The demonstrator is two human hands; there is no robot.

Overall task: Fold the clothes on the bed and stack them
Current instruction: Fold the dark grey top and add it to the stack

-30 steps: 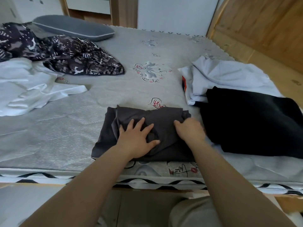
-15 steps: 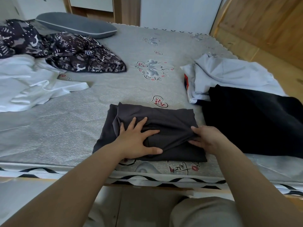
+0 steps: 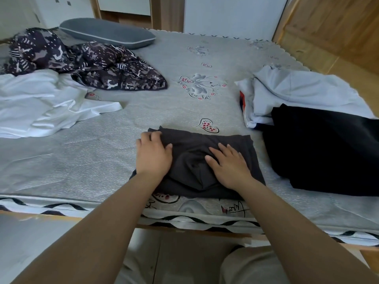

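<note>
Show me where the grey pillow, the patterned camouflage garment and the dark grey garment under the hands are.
grey pillow (image 3: 106,33), head view, middle of its top.
patterned camouflage garment (image 3: 114,72), head view, its crumpled middle.
dark grey garment (image 3: 190,160), head view, folded cloth between the hands.

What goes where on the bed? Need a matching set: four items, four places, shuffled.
Items:
1. dark grey garment
2. black garment
3. white garment
4. grey pillow

Places:
A. far left, by the headboard end
B. near edge, under both hands
C. right side, overlapping a pale blue garment
D. left side, crumpled

Pairs: 1-B, 2-C, 3-D, 4-A
</note>
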